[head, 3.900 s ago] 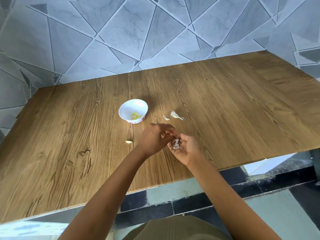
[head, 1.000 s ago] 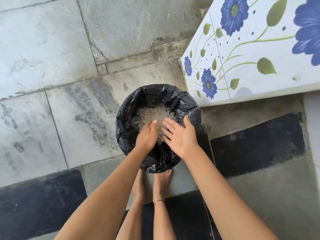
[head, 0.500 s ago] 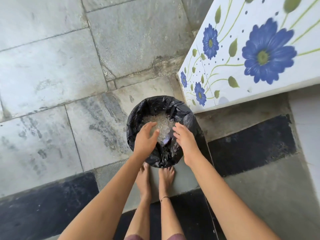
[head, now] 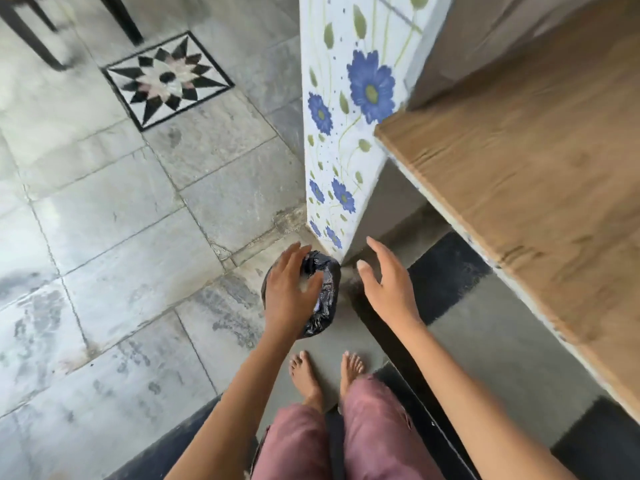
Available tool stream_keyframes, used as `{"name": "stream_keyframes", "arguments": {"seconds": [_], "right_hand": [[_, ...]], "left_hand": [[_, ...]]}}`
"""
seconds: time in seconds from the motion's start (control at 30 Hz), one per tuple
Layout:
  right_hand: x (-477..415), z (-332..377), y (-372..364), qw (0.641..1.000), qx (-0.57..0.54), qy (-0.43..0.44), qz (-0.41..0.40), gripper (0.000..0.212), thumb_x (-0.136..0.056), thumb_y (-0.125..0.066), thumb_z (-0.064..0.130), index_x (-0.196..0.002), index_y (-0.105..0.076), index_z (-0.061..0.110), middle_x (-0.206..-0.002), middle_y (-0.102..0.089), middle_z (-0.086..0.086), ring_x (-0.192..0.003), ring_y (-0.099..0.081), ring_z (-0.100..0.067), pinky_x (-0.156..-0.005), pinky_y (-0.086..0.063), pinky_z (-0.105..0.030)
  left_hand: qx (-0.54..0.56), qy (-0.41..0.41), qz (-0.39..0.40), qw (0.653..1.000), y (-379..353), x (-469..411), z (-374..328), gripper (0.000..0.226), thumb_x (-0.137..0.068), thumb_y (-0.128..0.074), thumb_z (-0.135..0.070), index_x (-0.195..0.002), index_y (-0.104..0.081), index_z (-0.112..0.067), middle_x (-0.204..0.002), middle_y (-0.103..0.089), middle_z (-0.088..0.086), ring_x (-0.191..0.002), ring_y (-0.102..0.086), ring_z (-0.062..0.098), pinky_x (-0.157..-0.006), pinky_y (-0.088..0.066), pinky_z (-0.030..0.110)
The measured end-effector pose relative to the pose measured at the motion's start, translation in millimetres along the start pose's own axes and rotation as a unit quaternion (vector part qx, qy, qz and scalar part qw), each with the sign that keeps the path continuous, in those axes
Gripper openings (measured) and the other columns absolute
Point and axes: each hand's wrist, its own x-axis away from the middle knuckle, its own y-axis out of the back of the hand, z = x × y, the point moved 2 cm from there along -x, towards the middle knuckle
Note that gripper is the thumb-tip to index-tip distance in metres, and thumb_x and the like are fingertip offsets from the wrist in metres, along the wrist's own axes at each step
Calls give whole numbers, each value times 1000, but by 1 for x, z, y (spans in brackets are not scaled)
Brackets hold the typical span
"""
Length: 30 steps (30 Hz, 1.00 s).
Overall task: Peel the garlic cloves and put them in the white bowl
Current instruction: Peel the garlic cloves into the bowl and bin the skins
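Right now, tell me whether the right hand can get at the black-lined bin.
Probably yes: the right hand, open and empty, is beside the black-lined bin with nothing between them; the left hand hangs over part of it.

Crinkled glossy black plastic bin liner (head: pixel 325 292); matt wood-grain tabletop (head: pixel 540 161); worn stone floor (head: pixel 138 216).

A: Light?
B: Bright, soft, diffuse. Pale glare on the floor tiles (head: pixel 45 188) at left; shadows faint, dimmer under the table top (head: pixel 519 168).
A: Sharpness?
B: Motion blur throughout, worst on the chair legs (head: pixel 122 19) top left and the table edge. Wide-angle bowing toward the edges.
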Motion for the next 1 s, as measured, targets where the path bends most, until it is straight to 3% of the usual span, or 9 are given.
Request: {"name": "stream_keyframes", "arguments": {"seconds": [0.1,0.2,0.3,0.6,0.7,0.8,0.9,1.0], "right_hand": [[41,28,58,996,-30,46,-70,42,-91,-54,19,-129,-53,2,-132,-56,-9,-123,-49,-17,-101,-27,-5],[81,42,115,985,-9,100,-137,48,-91,-47,33,-130,-53,6,-133,-54,-4,-125,-46,-11,-106,-30,-14],[125,34,181,963,34,125,-237,48,-91,-45,32,-129,-54,3,-130,-57,-8,-121,-52,-18,-103,-38,-26],[271,-78,326,905,141,32,-399,46,-89,-46,29,-125,-56,1,-124,-61,-13,-111,-59,-31,-93,-47,-42],[309,-105,358,879,179,3,-443,42,-89,-46,27,-121,-60,4,-118,-64,-11,-106,-61,-28,-91,-47,-36],[331,-132,377,864,226,-44,-448,38,-86,-52,21,-119,-61,4,-113,-66,-11,-102,-62,-27,-86,-49,-35],[334,-156,386,875,264,-100,-393,41,-83,-62,16,-121,-60,1,-115,-65,-16,-103,-63,-32,-86,-52,-42],[330,-173,391,883,285,-178,-328,51,-89,-45,33,-128,-55,2,-129,-58,-16,-119,-55,-34,-98,-45,-48]], "left_hand": [[-4,-89,-17,996,18,33,-58,44,-87,-64,-24,-130,-54,-18,-141,-48,2,-126,-47,22,-101,-32,30],[-8,-170,-28,985,21,64,-113,45,-87,-63,-28,-130,-53,-19,-141,-48,1,-127,-48,22,-103,-38,40],[3,-248,-19,968,6,96,-171,47,-85,-57,-34,-130,-54,-18,-139,-50,1,-125,-50,22,-101,-41,41],[2,-387,59,920,-100,194,-307,43,-85,-59,-33,-126,-57,-18,-136,-52,2,-122,-52,25,-96,-46,43],[-26,-420,87,903,-136,212,-342,40,-88,-63,-28,-126,-57,-17,-135,-54,2,-118,-55,25,-96,-46,44],[-63,-433,112,892,-169,217,-372,35,-88,-63,-24,-122,-60,-17,-130,-57,1,-113,-56,25,-92,-45,36],[-90,-403,143,899,-194,203,-390,32,-86,-60,-9,-117,-64,-15,-124,-62,4,-105,-60,26,-86,-46,31],[-125,-374,178,902,-216,181,-400,40,-83,-52,2,-116,-66,-16,-122,-64,4,-99,-63,24,-86,-48,31]]}}
